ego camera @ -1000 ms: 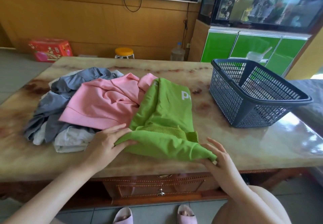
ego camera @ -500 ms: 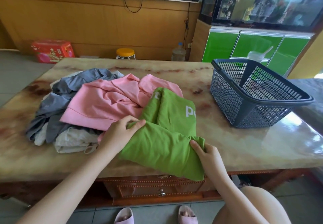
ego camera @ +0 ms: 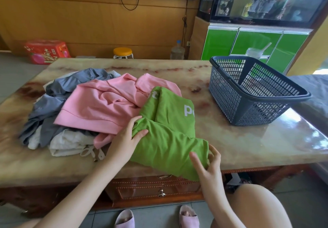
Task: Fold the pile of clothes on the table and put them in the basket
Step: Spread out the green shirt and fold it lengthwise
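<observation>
A green garment (ego camera: pixel 168 135) with white lettering lies partly folded at the marble table's near edge. My left hand (ego camera: pixel 126 138) pinches a fold on its left side, thumb on top. My right hand (ego camera: pixel 206 163) grips its near right corner, which hangs slightly over the table edge. To the left sits the pile: a pink garment (ego camera: pixel 104 107) on top, a grey garment (ego camera: pixel 58 99) behind it and a white garment (ego camera: pixel 69 141) at the front. A dark blue mesh basket (ego camera: pixel 229 94) stands on the table at the right, apart from the clothes.
The marble table (ego camera: pixel 248 144) has a drawer with a knob (ego camera: pixel 161 194) below its near edge. My knee (ego camera: pixel 255 206) and slippered feet are under the front. Beyond the table are a red box (ego camera: pixel 47 51), a yellow stool (ego camera: pixel 123 52) and a green cabinet (ego camera: pixel 255 44).
The near part of the green garment has been folded up over itself and its right side spread outward. My right hand shifted right to the near corner; my left hand moved up onto the fold.
</observation>
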Demonstrator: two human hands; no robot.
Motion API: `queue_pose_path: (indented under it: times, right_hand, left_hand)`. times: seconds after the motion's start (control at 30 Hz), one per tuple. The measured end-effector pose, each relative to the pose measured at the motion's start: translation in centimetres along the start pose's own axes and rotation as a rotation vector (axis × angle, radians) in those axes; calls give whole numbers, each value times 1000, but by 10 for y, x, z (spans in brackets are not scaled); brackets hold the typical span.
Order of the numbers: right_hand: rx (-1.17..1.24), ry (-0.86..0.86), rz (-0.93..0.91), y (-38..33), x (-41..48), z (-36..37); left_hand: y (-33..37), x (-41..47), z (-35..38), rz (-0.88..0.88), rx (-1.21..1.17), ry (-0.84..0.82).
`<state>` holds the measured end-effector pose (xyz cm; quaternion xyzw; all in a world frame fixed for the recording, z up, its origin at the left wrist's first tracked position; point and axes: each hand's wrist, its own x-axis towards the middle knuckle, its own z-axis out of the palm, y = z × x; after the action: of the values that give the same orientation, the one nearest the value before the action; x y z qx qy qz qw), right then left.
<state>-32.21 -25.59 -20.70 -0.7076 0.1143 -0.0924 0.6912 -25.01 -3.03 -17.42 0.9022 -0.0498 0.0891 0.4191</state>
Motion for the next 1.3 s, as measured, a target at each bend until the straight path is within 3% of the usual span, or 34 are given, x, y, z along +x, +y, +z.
queue_pose_path:
  times: [0.2, 0.4, 0.53, 0.63, 0.7, 0.83, 0.97, 1.03, 1.1, 1.3]
  right_hand:
    - [-254, 93, -64, 20, -3, 18]
    - [-541, 51, 6, 29, 3, 27]
    - [-616, -3, -83, 30, 8, 20]
    - [-683, 23, -192, 32, 9, 18]
    - [-615, 30, -260, 32, 10, 18]
    - [-634, 28, -451, 34, 10, 15]
    - [-613, -20, -620, 26, 9, 0]
    - [-705, -162, -749, 27, 10, -13]
    - [-826, -271, -767, 32, 14, -22]
    - [-883, -271, -758, 35, 33, -22]
  left_hand:
    - [1, -1, 16, 5, 100, 58]
    - [-2, -2, 24, -37, -9, -62]
    - [-12, -11, 14, 224, 106, 45]
    - [-19, -20, 3, 521, 328, 29]
    - [-22, -22, 0, 622, 409, -19]
    - [-25, -14, -5, 508, 375, -240]
    - [-28, -7, -14, 498, 620, -366]
    - [-33, -7, -19, 523, 659, -379]
    - [-38, -7, -21, 550, 584, -353]
    - [-50, 0, -22, 564, 422, -281]
